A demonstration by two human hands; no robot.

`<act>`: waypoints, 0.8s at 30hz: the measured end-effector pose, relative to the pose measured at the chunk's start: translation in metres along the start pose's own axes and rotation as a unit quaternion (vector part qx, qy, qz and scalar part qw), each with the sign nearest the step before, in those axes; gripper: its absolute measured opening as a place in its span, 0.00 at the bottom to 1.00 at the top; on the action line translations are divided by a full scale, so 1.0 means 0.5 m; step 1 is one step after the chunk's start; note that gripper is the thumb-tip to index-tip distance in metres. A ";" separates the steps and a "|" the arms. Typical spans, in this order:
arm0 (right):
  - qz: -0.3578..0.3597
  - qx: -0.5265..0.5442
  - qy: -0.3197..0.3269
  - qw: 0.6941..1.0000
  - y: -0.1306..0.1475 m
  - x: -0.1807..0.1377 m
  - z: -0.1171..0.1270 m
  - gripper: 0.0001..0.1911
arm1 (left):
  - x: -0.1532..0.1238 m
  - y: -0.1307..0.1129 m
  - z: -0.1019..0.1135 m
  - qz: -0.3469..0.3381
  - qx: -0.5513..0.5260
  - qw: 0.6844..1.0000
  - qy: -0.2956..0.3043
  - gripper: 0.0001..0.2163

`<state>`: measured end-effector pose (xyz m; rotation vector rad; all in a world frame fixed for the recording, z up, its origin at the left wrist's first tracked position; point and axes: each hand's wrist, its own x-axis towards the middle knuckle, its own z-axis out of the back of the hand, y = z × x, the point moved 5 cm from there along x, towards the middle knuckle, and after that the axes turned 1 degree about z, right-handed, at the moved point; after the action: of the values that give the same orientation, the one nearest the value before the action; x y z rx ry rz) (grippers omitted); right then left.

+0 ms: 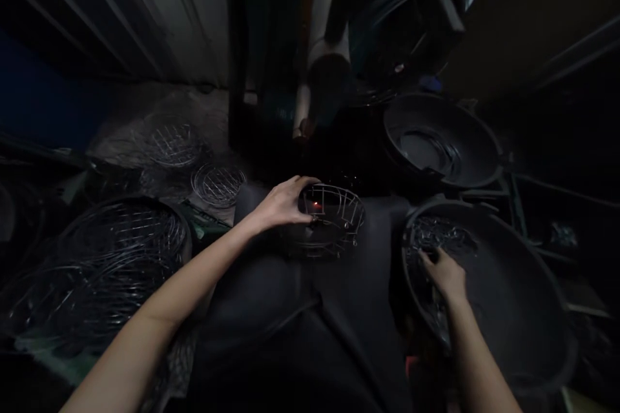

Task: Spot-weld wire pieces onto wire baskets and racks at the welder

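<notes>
The place is dim. My left hand (283, 203) is curled over the rim of a small round wire cage (334, 219) that rests on a dark cloth-covered surface (300, 310) in front of me. A small red glow shows inside the cage near my fingers. My right hand (444, 274) reaches into a large dark basin (513, 297) at the right, its fingers bent down among thin wire pieces (436, 232) heaped at the basin's far side. What the fingers grip is hidden in the dark.
A second dark basin (440, 142) stands behind the first. At the left lie a basin of round wire grilles (121, 239) and loose wire discs (217, 182) on the floor. A corrugated metal wall (159, 6) and a dark machine post (320, 64) rise behind.
</notes>
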<state>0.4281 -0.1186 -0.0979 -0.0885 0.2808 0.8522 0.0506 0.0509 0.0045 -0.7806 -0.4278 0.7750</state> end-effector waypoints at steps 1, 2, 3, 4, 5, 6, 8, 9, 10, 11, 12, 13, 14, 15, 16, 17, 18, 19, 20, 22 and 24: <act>0.004 -0.016 0.036 0.999 -0.016 0.010 -0.036 0.20 | 0.003 0.002 -0.011 0.005 0.003 1.000 0.025 0.31; 0.007 -0.019 0.056 0.998 -0.023 0.017 -0.064 0.21 | 0.004 0.005 -0.018 0.010 0.008 0.999 0.046 0.34; 0.008 -0.017 0.064 0.998 -0.025 0.022 -0.085 0.22 | 0.000 0.011 -0.023 0.014 0.016 0.998 0.063 0.38; 0.010 -0.018 0.070 0.997 -0.023 0.026 -0.099 0.23 | -0.008 0.017 -0.024 0.017 0.023 0.997 0.076 0.43; 0.011 -0.020 0.073 0.997 -0.021 0.029 -0.106 0.23 | -0.019 0.025 -0.024 0.020 0.026 0.996 0.081 0.46; 0.011 -0.023 0.073 0.997 -0.020 0.030 -0.109 0.23 | -0.032 0.035 -0.021 0.026 0.022 0.997 0.071 0.48; 0.008 -0.036 0.067 0.997 -0.025 0.027 -0.104 0.22 | -0.061 0.058 -0.016 0.055 -0.006 0.998 0.020 0.46; 0.003 -0.048 0.062 0.997 -0.031 0.023 -0.098 0.22 | -0.075 0.069 -0.016 0.075 -0.023 0.997 -0.013 0.43; -0.001 -0.062 0.056 0.997 -0.037 0.017 -0.092 0.22 | -0.086 0.079 -0.019 0.093 -0.038 0.994 -0.043 0.40; -0.001 -0.078 0.048 0.996 -0.042 0.009 -0.086 0.21 | -0.094 0.087 -0.024 0.107 -0.049 0.991 -0.066 0.38; 0.004 -0.094 0.039 0.995 -0.044 0.000 -0.079 0.20 | -0.099 0.092 -0.029 0.116 -0.056 0.988 -0.082 0.36; 0.013 -0.108 0.029 0.994 -0.044 -0.009 -0.072 0.19 | -0.101 0.094 -0.033 0.121 -0.062 0.986 -0.093 0.34; 0.026 -0.120 0.019 0.992 -0.042 -0.018 -0.064 0.19 | -0.101 0.093 -0.035 0.123 -0.068 0.985 -0.100 0.33; 0.039 -0.129 0.009 0.991 -0.039 -0.027 -0.056 0.20 | -0.099 0.090 -0.034 0.122 -0.076 0.984 -0.106 0.32; 0.050 -0.135 0.000 0.990 -0.036 -0.035 -0.047 0.20 | -0.097 0.084 -0.028 0.119 -0.084 0.983 -0.110 0.30; 0.058 -0.139 -0.008 0.989 -0.033 -0.042 -0.037 0.20 | -0.095 0.076 -0.020 0.112 -0.087 0.983 -0.114 0.29; 0.061 -0.143 -0.014 0.988 -0.032 -0.048 -0.027 0.20 | -0.092 0.064 -0.008 0.100 -0.084 0.984 -0.118 0.28; 0.062 -0.147 -0.019 0.987 -0.032 -0.053 -0.017 0.20 | -0.089 0.049 0.005 0.083 -0.072 0.986 -0.123 0.27; 0.060 -0.151 -0.023 0.986 -0.032 -0.058 -0.008 0.21 | -0.086 0.032 0.016 0.062 -0.052 0.989 -0.125 0.26; 0.052 -0.152 -0.031 0.987 -0.032 -0.064 0.008 0.22 | -0.074 -0.001 0.029 0.025 -0.004 0.993 -0.118 0.26; 0.032 -0.133 -0.043 0.990 -0.032 -0.067 0.020 0.21 | -0.058 -0.024 0.023 0.015 0.038 0.995 -0.091 0.26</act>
<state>0.4212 -0.1516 -0.0795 -0.2919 0.0885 0.9508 0.0304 0.0286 0.0191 -0.6483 -0.5474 0.8894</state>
